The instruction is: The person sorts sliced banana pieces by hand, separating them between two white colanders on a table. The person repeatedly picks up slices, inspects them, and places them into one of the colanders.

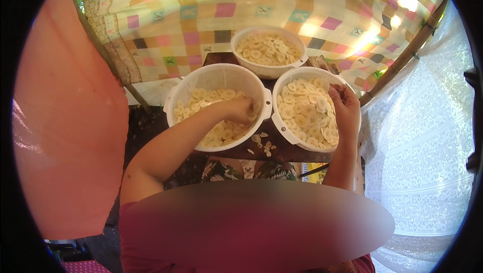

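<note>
Two white plastic colanders stand side by side in front of me, both filled with thin, pale banana slices. My left hand (241, 109) is inside the left colander (173, 89), near its right wall, with its fingers curled down. What those fingers hold, if anything, is hidden. At the right side of the right colander (283, 131), my right hand (345, 106) is raised over the heaped banana slices (307, 109), thumb and fingers pinched together. Anything in that pinch is too small to make out. The banana slices (216, 134) in the left colander lie lower, below its rim.
Behind these two, a third white colander (269, 72) holds more banana slices. All stand on a dark wooden table (241, 153), where several loose scraps (264, 143) lie near the front edge. A patterned sheet (226, 11), an orange sheet (70, 122) and white lace (412, 172) hang around.
</note>
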{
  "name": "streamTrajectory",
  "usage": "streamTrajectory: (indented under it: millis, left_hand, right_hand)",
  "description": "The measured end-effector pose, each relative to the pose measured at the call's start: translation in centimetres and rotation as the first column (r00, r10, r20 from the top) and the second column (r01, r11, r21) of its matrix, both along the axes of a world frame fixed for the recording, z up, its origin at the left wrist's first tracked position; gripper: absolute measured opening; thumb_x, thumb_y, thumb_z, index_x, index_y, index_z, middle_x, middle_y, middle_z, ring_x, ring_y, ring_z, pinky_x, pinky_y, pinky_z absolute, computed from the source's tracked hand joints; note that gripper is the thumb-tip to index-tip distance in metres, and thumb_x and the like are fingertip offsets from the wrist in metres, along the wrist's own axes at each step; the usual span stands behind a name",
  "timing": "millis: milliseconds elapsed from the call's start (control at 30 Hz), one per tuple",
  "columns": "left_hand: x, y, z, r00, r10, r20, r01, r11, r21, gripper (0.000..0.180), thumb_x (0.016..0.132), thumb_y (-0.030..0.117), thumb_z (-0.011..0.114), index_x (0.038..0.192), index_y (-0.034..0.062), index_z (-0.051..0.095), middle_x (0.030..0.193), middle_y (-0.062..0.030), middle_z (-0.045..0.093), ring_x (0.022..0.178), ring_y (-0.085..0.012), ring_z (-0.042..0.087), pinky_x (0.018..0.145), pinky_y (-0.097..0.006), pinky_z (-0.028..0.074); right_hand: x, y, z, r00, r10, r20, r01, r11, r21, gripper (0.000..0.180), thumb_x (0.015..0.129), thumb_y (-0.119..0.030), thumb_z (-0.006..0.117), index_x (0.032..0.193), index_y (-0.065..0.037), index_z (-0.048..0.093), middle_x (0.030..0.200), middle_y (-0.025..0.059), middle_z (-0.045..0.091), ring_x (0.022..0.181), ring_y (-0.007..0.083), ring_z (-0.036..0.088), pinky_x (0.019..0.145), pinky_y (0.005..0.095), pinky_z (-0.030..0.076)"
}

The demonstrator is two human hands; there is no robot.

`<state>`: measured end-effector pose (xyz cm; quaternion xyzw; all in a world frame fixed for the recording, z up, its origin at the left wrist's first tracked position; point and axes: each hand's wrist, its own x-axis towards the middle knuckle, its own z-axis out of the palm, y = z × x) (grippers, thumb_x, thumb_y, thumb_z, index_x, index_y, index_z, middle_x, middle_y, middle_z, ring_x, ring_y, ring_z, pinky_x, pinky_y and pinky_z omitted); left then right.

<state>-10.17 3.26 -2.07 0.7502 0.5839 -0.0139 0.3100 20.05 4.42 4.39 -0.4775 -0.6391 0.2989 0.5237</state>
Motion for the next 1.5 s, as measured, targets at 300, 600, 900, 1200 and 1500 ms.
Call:
streamTrajectory:
  millis: [300, 600, 900, 1200, 1500]
  left_hand:
    - [0.3, 0.3, 1.1, 0.999, 0.008, -0.049, -0.017, 0.984, -0.179, 0.071, 0.074, 0.027, 0.077, 0.132, -0.0005, 0.047, 0.123, -0.0212, 0.059, 0.11, -0.0308, 0.06, 0.089, -0.037, 0.05]
    - [0.4, -1.0, 2.4, 0.995, 0.018, -0.098, -0.04, 0.971, -0.234, 0.072, 0.074, 0.025, 0.077, 0.134, -0.0007, 0.046, 0.12, -0.0198, 0.06, 0.106, -0.028, 0.062, 0.084, -0.036, 0.053]
    - [0.2, -1.4, 0.3, 0.815, 0.427, 0.393, -0.228, 0.858, -0.459, 0.071, 0.076, 0.016, 0.072, 0.138, -0.0004, 0.041, 0.119, -0.0189, 0.057, 0.111, -0.0272, 0.058, 0.09, -0.037, 0.05]
    - [0.6, -1.9, -0.3, 0.307, 0.745, 0.593, -0.193, 0.658, -0.728, 0.037, 0.08, 0.004, 0.058, 0.116, 0.0007, 0.05, 0.104, -0.0135, 0.061, 0.092, -0.0232, 0.063, 0.083, -0.035, 0.053]
    - [-1.6, -2.0, 0.4, -0.056, 0.786, 0.615, -0.109, 0.608, -0.787, 0.029, 0.087, 0.008, 0.046, 0.115, 0.0043, 0.051, 0.105, -0.0136, 0.062, 0.091, -0.0257, 0.064, 0.086, -0.043, 0.052]
  right_hand:
    - [-0.1, 0.1, -0.3, 0.999, 0.026, -0.026, -0.025, 1.0, 0.018, 0.02, 0.092, -0.013, 0.065, 0.106, 0.001, 0.066, 0.095, 0.0049, 0.068, 0.083, 0.0086, 0.06, 0.077, 0.0244, 0.048]
    - [-0.2, -0.2, -0.2, 0.998, 0.043, -0.034, -0.043, 0.999, -0.005, 0.02, 0.091, -0.014, 0.066, 0.105, 0.001, 0.068, 0.092, 0.0042, 0.069, 0.08, 0.0086, 0.06, 0.076, 0.0243, 0.048]
    - [-0.6, 0.0, -0.3, 0.995, 0.087, -0.044, -0.087, 0.996, 0.014, 0.021, 0.091, -0.014, 0.066, 0.105, 0.002, 0.067, 0.093, 0.0048, 0.069, 0.084, 0.0095, 0.061, 0.077, 0.0245, 0.048]
    - [-1.0, -0.5, 0.0, 0.993, 0.109, -0.051, -0.107, 0.994, 0.033, 0.02, 0.091, -0.013, 0.066, 0.105, 0.001, 0.067, 0.092, 0.0046, 0.069, 0.083, 0.0094, 0.061, 0.077, 0.0245, 0.048]
    - [-4.6, -2.3, -0.1, 0.976, 0.216, 0.0, -0.216, 0.976, 0.005, 0.018, 0.09, -0.014, 0.066, 0.103, 0.0, 0.068, 0.092, 0.0048, 0.07, 0.08, 0.0101, 0.063, 0.072, 0.0249, 0.05]
